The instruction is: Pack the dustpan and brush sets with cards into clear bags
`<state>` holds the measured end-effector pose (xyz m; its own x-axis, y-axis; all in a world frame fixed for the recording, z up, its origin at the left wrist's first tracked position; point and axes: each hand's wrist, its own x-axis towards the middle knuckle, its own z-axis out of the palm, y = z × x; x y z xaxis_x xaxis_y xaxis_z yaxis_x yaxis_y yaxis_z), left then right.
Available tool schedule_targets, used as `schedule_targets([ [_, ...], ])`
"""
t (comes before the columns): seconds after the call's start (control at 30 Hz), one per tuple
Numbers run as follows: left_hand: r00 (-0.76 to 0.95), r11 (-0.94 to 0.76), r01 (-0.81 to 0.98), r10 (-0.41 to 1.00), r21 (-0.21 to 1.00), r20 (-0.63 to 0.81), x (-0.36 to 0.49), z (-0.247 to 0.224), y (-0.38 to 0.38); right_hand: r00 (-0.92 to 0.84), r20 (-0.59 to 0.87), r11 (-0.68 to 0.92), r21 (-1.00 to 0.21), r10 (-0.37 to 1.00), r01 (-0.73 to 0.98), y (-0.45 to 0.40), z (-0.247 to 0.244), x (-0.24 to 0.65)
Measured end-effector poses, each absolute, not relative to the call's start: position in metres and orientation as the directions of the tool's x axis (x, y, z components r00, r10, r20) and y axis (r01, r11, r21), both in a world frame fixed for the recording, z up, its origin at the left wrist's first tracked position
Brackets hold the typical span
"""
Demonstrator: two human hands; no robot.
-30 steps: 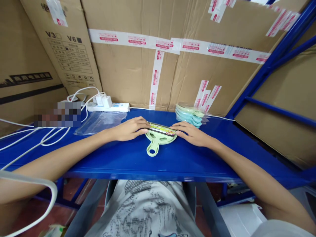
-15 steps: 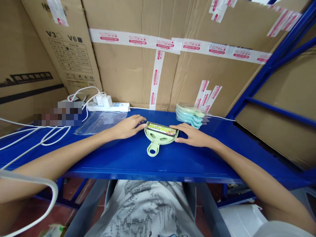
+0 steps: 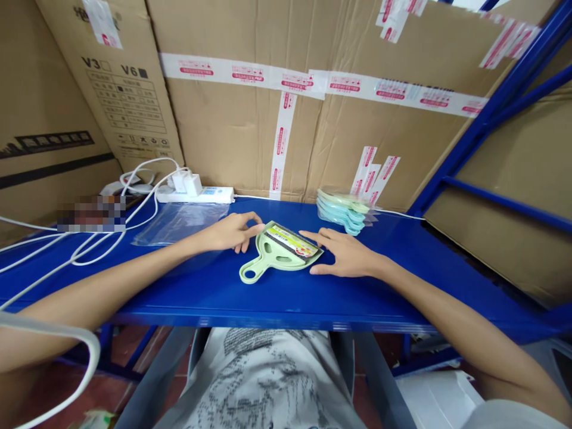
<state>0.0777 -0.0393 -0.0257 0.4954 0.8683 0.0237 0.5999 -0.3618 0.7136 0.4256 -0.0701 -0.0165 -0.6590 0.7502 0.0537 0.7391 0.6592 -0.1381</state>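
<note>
A light green dustpan-shaped item (image 3: 277, 256) with a dark strip and a yellow printed label lies on the blue table (image 3: 286, 298), its handle pointing toward the near left. My left hand (image 3: 236, 231) is at its upper left corner, thumb or index tip at the edge, the other fingers curled but apart. At its right side is my right hand (image 3: 342, 251), with fingers spread and the fingertips close to the right edge; whether they touch it is unclear. Neither hand is gripping the item.
A stack of green and light blue pieces in clear wrap (image 3: 343, 210) is at the back right. Clear plastic bags (image 3: 181, 223) lie at the back left, before a white power strip (image 3: 214, 195). White cables (image 3: 96, 238) cross the left side. Cardboard (image 3: 232, 131) stands behind.
The green item has turned, its handle swinging to the left. My left hand's fingers have curled downward, and my right hand has shifted slightly toward me.
</note>
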Motion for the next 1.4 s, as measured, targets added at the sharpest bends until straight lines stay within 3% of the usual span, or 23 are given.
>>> schedule_targets([
  [0.23, 0.525, -0.151, 0.480, 0.838, 0.864, -0.145, 0.080, -0.023, -0.053, -0.735, 0.073, 0.678, -0.457, 0.674, 0.576, -0.064, -0.010, 0.435],
  [0.4, 0.502, 0.023, 0.413, 0.828, 0.910, -0.249, 0.080, -0.021, -0.058, -0.666, 0.116, 0.597, -0.574, 0.737, 0.561, -0.060, -0.010, 0.434],
  [0.6, 0.482, 0.087, 0.332, 0.840, 0.939, -0.249, 0.083, -0.024, -0.055, -0.497, 0.109, 0.379, -0.788, 0.861, 0.484, -0.049, -0.023, 0.434],
  [0.77, 0.519, 0.048, 0.253, 0.836, 0.966, -0.178, 0.088, -0.024, -0.057, -0.351, -0.044, 0.080, -0.941, 0.935, 0.330, -0.050, -0.023, 0.430],
  [0.9, 0.525, -0.026, 0.205, 0.846, 0.978, -0.088, 0.090, -0.020, -0.060, -0.374, -0.158, -0.087, -0.976, 0.914, 0.199, -0.058, -0.024, 0.422],
  [1.1, 0.549, -0.071, 0.193, 0.834, 0.979, -0.048, 0.092, -0.022, -0.060, -0.366, -0.210, -0.205, -0.977, 0.907, 0.052, -0.062, -0.035, 0.410],
  [1.4, 0.563, -0.057, 0.223, 0.822, 0.973, -0.081, 0.098, -0.031, -0.065, -0.325, -0.189, -0.173, -0.982, 0.927, 0.076, -0.061, -0.038, 0.404],
])
